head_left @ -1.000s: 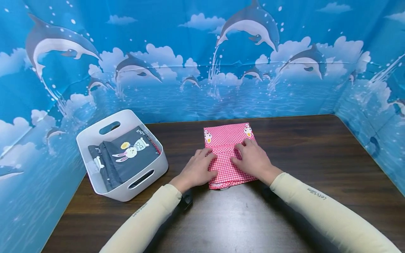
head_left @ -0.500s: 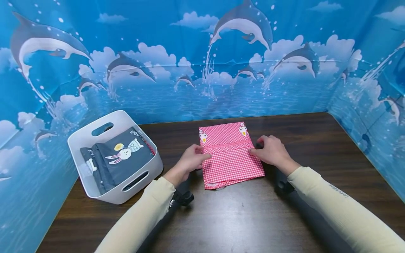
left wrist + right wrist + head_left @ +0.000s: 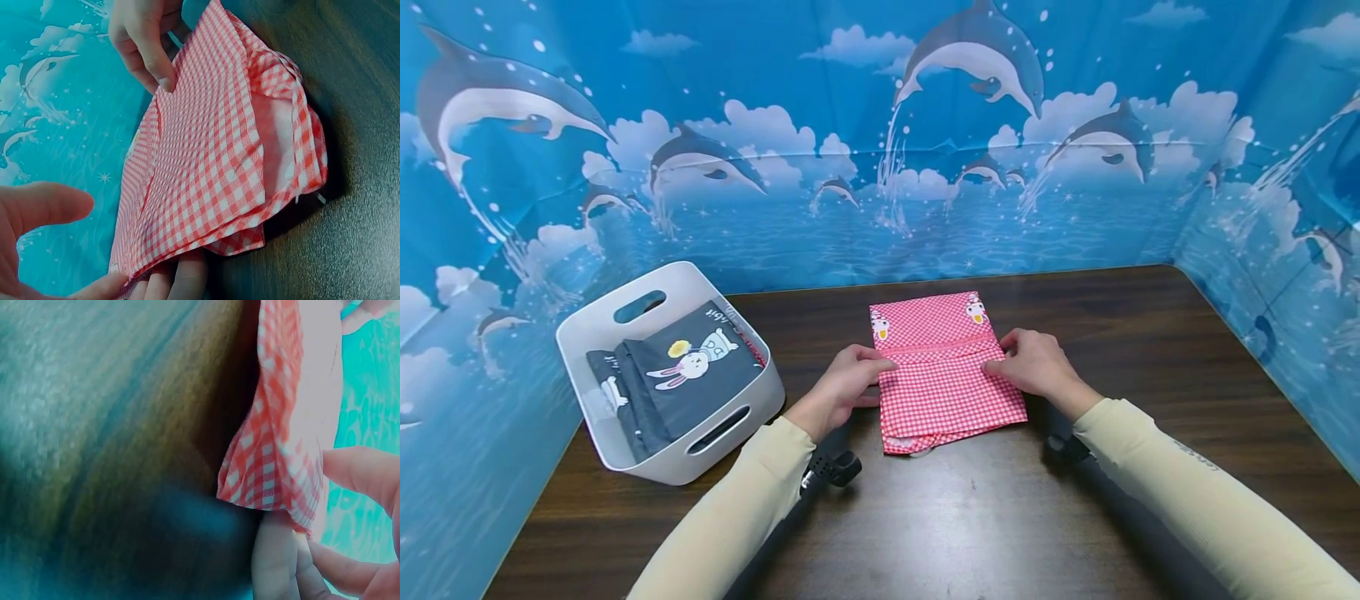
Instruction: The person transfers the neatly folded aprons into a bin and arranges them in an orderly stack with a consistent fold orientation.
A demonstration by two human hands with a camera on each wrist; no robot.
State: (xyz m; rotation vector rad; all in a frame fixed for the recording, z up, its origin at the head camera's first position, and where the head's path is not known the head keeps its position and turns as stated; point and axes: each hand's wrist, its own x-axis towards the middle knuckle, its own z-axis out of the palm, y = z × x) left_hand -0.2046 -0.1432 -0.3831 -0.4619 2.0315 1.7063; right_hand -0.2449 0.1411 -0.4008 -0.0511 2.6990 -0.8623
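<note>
A folded red-and-white checked cloth (image 3: 947, 387) with rabbit prints at its far corners lies on the table in the head view. My left hand (image 3: 846, 385) is at its left edge. In the left wrist view, several left fingers (image 3: 190, 275) are tucked under that edge, while the left thumb (image 3: 56, 203) stands apart from the fabric. My right hand (image 3: 1039, 367) pinches the right edge, its thumb (image 3: 369, 472) on top and fingers (image 3: 275, 553) beneath. Loose layers show at the cloth's near end, with a pale inside between them.
To the left stands a white basket (image 3: 730, 437) with handle slots, holding folded dark grey cloth (image 3: 662, 375) with a rabbit print. The dark wooden table (image 3: 940, 533) is backed by a blue dolphin-print curtain (image 3: 820, 225).
Both hands have gone from lying on top of the cloth to its two side edges. Over the last half second, the right thumb has shifted slightly inward over the cloth, which has barely moved.
</note>
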